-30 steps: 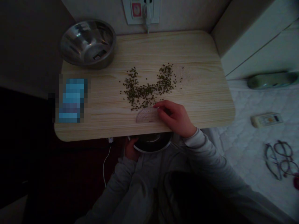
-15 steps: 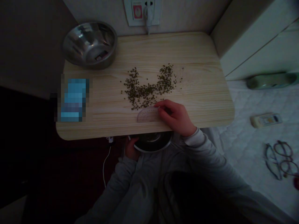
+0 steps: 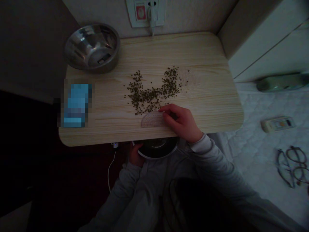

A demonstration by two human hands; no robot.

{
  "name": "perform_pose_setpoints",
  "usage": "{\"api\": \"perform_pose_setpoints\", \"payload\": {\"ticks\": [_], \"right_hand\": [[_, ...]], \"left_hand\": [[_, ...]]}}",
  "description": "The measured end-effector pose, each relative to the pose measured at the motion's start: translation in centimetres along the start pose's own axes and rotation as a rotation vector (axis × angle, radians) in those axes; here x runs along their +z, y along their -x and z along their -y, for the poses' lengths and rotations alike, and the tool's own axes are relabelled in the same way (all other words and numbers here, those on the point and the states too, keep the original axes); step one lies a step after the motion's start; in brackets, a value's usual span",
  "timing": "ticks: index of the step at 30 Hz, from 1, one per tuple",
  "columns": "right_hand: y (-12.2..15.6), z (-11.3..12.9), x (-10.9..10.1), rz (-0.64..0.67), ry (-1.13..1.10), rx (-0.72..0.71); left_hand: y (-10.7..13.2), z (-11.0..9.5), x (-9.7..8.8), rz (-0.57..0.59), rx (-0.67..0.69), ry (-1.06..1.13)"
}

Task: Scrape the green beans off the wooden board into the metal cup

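Observation:
My right hand [image 3: 180,120] pinches the right end of a clear half-round protractor [image 3: 152,119], which is on the table close to its front edge. Just beyond the protractor, small dark green beans [image 3: 147,95] lie scattered in a rough U shape. Below the table's front edge, my left hand [image 3: 136,154] grips the left rim of a dark round bowl [image 3: 158,149] with a pale rim. The far side of that bowl is hidden under the tabletop, and part of my left hand is too.
A steel bowl [image 3: 93,48] stands at the table's back left, with a pixelated phone-like object [image 3: 76,104] nearer. A plugged socket [image 3: 146,13] is on the wall. On the white bed at right lie a green bottle [image 3: 281,82], a remote [image 3: 277,124] and glasses [image 3: 295,161].
The camera view has shifted slightly. Both hands, the protractor and the beans look the same relative to the table.

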State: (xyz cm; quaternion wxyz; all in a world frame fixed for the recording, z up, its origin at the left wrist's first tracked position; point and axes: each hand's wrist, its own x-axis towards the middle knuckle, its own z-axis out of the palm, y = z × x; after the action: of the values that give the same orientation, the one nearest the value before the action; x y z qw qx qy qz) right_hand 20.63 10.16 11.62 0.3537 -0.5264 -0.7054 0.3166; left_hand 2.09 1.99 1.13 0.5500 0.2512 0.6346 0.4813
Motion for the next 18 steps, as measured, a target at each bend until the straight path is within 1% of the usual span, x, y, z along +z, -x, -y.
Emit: {"api": "perform_pose_setpoints", "payload": {"ticks": [1,3,7,9,14,18], "right_hand": [[0.0,0.0,0.0,-0.004,-0.008,-0.003],[0.0,-0.1,0.0,-0.039,-0.032,0.000],[0.1,-0.3,0.2,-0.201,-0.112,0.059],[0.1,-0.4,0.2,-0.257,-0.153,0.088],[0.0,-0.6,0.3,-0.227,-0.177,0.115],[0.0,-0.6,0.4,-0.317,-0.193,0.144]], "left_hand": [[0.0,0.1,0.0,-0.001,-0.016,0.005],[-0.1,0.3,0.1,-0.007,-0.004,-0.009],[-0.2,0.2,0.3,-0.016,0.015,-0.021],[-0.1,-0.1,0.4,-0.034,0.030,-0.028],[0.1,-0.7,0.7,-0.096,0.065,-0.063],[0.2,-1.1,1.1,-0.125,0.052,-0.073]]}}
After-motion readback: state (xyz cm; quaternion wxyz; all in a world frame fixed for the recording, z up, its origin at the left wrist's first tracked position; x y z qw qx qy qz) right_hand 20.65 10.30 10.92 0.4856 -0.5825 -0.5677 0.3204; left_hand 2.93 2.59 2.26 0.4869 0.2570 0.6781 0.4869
